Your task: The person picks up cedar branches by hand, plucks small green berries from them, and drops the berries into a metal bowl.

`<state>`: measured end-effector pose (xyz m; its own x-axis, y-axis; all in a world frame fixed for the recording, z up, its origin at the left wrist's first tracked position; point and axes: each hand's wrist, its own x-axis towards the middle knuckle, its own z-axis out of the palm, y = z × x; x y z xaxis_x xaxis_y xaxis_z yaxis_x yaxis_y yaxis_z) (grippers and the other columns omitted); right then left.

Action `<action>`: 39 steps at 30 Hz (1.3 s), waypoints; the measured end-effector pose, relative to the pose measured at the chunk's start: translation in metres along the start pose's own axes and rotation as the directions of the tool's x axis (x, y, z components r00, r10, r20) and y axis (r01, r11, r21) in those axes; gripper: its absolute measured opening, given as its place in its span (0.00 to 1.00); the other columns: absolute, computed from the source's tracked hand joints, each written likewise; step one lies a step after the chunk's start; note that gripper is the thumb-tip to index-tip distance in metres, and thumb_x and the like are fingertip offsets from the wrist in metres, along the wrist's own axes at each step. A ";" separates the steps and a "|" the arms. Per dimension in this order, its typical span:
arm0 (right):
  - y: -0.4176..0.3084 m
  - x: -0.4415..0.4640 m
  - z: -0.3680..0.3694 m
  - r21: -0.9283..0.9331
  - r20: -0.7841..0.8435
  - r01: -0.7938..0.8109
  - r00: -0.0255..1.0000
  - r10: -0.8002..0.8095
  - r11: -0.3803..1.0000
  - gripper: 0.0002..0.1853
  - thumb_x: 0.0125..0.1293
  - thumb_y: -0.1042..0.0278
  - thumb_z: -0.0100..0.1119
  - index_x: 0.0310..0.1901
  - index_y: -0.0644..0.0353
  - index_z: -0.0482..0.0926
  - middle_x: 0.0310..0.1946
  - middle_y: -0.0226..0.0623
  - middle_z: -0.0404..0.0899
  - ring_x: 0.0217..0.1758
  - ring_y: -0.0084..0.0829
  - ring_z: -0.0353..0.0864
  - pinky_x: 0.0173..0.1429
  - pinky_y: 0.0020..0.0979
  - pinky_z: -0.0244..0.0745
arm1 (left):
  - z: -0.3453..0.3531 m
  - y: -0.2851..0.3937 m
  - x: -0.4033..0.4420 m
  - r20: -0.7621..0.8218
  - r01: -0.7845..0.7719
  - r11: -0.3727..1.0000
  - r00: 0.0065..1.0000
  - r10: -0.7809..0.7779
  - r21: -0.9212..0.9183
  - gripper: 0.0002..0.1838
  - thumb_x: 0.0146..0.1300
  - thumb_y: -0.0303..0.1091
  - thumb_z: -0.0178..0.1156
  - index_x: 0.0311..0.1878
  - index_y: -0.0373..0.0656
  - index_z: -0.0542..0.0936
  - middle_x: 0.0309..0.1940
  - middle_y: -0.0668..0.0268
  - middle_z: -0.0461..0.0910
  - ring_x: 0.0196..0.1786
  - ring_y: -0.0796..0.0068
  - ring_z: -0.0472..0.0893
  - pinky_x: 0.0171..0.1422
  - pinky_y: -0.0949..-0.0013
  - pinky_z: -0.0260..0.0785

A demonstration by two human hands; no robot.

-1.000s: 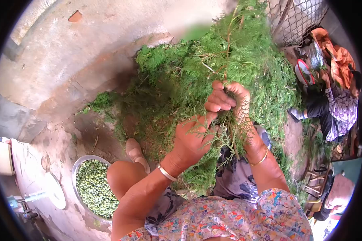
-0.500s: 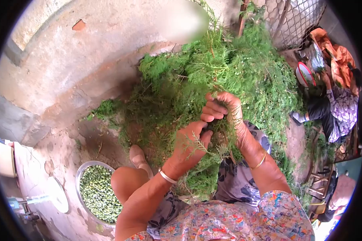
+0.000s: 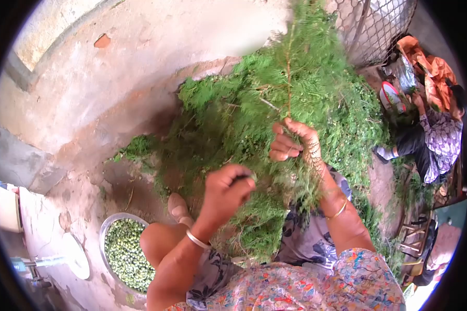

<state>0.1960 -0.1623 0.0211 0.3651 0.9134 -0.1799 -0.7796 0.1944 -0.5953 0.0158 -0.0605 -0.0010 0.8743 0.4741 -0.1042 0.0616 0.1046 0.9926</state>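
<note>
From my remote feed, I have the right hand (image 3: 294,141) just off centre toward half past two, its fingers clamped on a leafy branch (image 3: 289,78) whose stem runs up toward twelve o'clock. The left hand (image 3: 225,193), near centre toward six, is apart from it, fingers curled and thumb drawn in; blur keeps me from telling whether it pinches anything. Between seven and eight o'clock, beside the bent knee, a metal basin (image 3: 103,242) holds a broad layer of small green pieces (image 3: 127,255), so I judge a good amount is already collected. Much looks left: the branch I see in the grip is thick with foliage, and the heap of cut greenery (image 3: 342,103) spreads wide from eleven to two. Out at three, another person (image 3: 443,140) sits by a red-rimmed tray (image 3: 392,97).
</note>
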 end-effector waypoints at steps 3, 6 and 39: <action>0.005 0.003 -0.008 -0.261 -0.227 0.008 0.971 -0.070 0.965 0.15 0.60 0.59 0.55 0.37 0.66 0.74 0.11 0.20 0.55 0.14 0.16 0.54 0.25 0.22 0.58 | -0.021 0.006 0.007 -0.057 0.048 0.896 0.995 -0.081 -0.442 0.06 0.57 0.24 0.54 0.38 0.34 0.74 0.27 0.59 0.77 0.23 0.77 0.73 0.21 0.76 0.63; 0.006 0.005 -0.009 -0.010 0.024 -0.051 0.998 0.051 0.999 0.15 0.60 0.62 0.55 0.38 0.69 0.76 0.11 0.23 0.61 0.13 0.18 0.57 0.26 0.23 0.61 | -0.032 0.009 0.010 -0.039 0.058 0.804 0.994 -0.101 -0.592 0.08 0.58 0.26 0.55 0.40 0.33 0.74 0.27 0.55 0.77 0.22 0.75 0.72 0.21 0.76 0.62; 0.007 -0.006 -0.021 -0.713 -0.254 0.143 0.860 -0.443 0.687 0.14 0.57 0.64 0.61 0.23 0.65 0.73 0.13 0.34 0.69 0.17 0.29 0.70 0.30 0.30 0.70 | -0.192 0.069 -0.112 -0.633 0.041 0.995 0.774 0.023 0.086 0.08 0.53 0.28 0.60 0.35 0.34 0.80 0.25 0.63 0.79 0.24 0.79 0.75 0.26 0.78 0.67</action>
<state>0.1997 -0.1739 0.0014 0.7884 0.6085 -0.0904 -0.1207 0.0090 -0.9926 -0.1706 0.0614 0.0674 0.3729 0.9227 -0.0975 0.1383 0.0486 0.9892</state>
